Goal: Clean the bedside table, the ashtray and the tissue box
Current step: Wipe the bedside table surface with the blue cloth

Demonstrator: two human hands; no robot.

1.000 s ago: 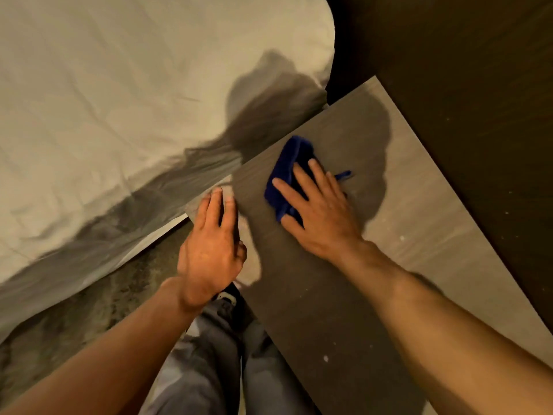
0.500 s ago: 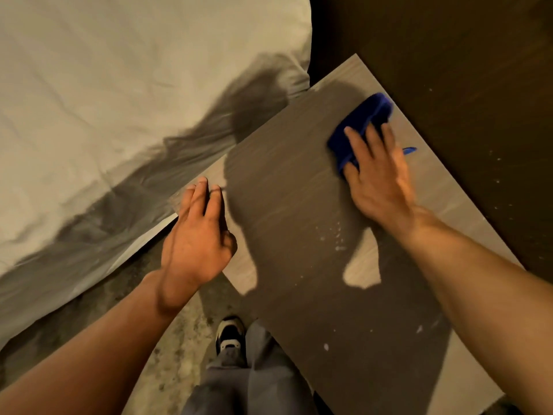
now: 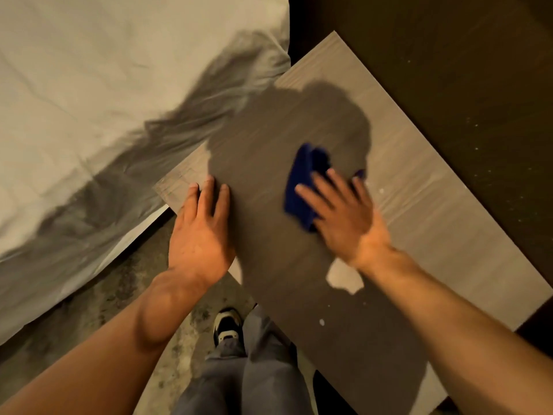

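Note:
The grey wood-grain top of the bedside table runs diagonally across the view, with small white specks near its front. My right hand lies flat with straight fingers on a folded blue cloth and presses it onto the middle of the tabletop. My left hand rests flat on the table's near left corner, fingers straight, holding nothing. No ashtray or tissue box is in view.
A white bed sheet fills the upper left, right against the table's left edge. Dark wall or floor lies beyond the table to the right. My trouser legs and a shoe stand on mottled floor below.
My right hand slid the blue cloth back from the table's far edge toward the middle. My left hand stayed on the near left corner.

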